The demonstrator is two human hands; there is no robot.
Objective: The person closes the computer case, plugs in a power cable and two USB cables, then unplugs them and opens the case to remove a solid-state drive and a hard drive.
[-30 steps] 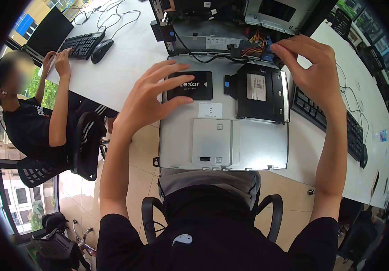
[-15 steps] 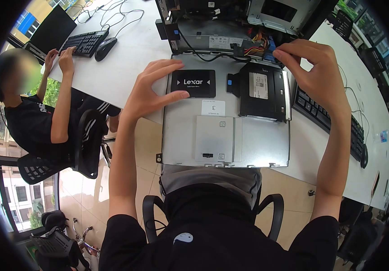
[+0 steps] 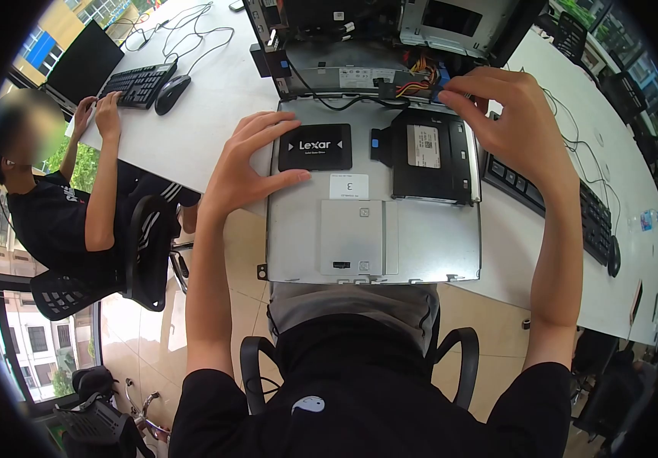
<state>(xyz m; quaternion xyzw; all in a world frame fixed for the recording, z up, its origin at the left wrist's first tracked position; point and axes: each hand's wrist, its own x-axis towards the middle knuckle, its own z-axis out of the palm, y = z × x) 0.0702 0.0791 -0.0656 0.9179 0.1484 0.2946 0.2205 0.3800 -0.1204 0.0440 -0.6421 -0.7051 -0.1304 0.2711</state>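
My left hand [image 3: 246,164] rests at the left side of the metal panel [image 3: 291,244], thumb and fingers spread beside a black Lexar solid state drive [image 3: 315,155]. The drive lies flat on the panel, label up. At the upper right, my right hand [image 3: 506,114] pinches at a blue connector [image 3: 442,78] inside the open computer case [image 3: 321,52]. Thumb and forefinger hide part of it. Orange, yellow and red wires [image 3: 414,85] run close by. Below that hand, a black drive caddy [image 3: 428,156] with a white label sits on the panel.
A black cable [image 3: 329,105] crosses the case's near edge. Right of the panel lie a keyboard [image 3: 565,202] and a mouse [image 3: 614,256]. Another person [image 3: 58,198] sits at the left, hands at a second keyboard [image 3: 136,85] with a mouse [image 3: 172,94].
The whole view has shifted slightly, so case, panel and drive appear a little further left. Both hands keep nearly the same places relative to them.
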